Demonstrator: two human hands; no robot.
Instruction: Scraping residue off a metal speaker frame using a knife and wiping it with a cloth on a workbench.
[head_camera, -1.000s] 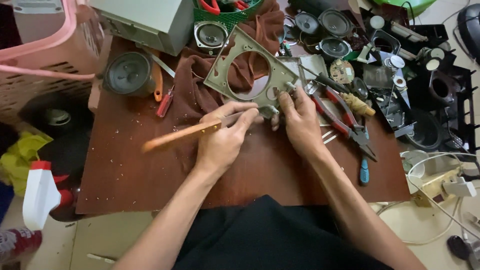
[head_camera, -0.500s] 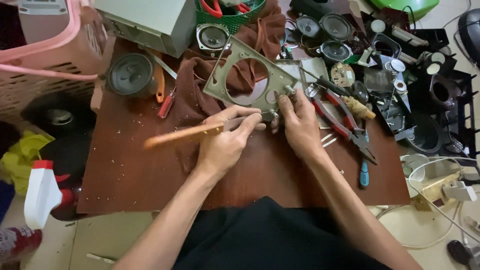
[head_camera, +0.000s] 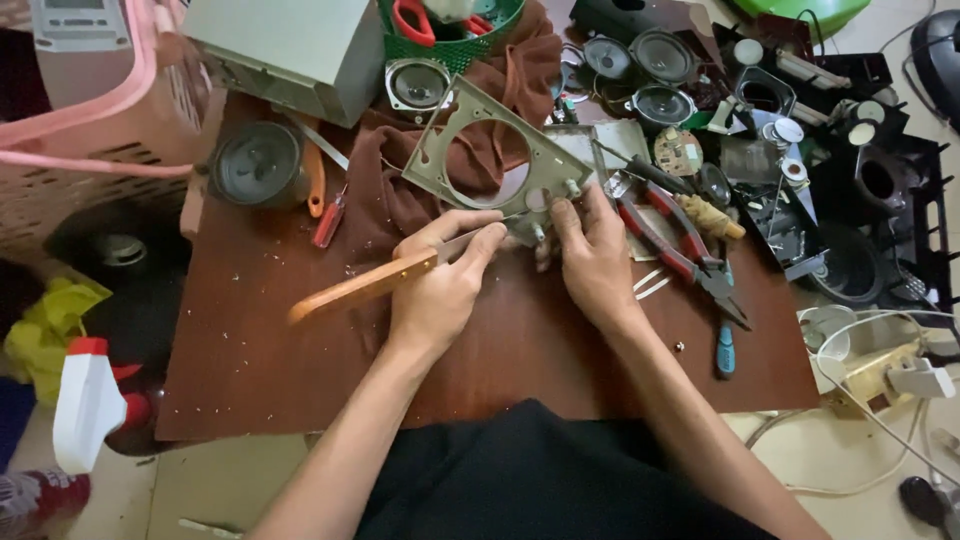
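L hand (head_camera: 440, 290) grips knife (head_camera: 372, 283), tip at panel (head_camera: 497, 158); R hand (head_camera: 592, 258) pinches panel edge. Pry gently, blade away from fingers.

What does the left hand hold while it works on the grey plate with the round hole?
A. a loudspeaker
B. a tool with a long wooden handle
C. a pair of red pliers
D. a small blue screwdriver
B: the left hand grips a wooden-handled tool whose metal tip points at the grey plate, which the right hand steadies.
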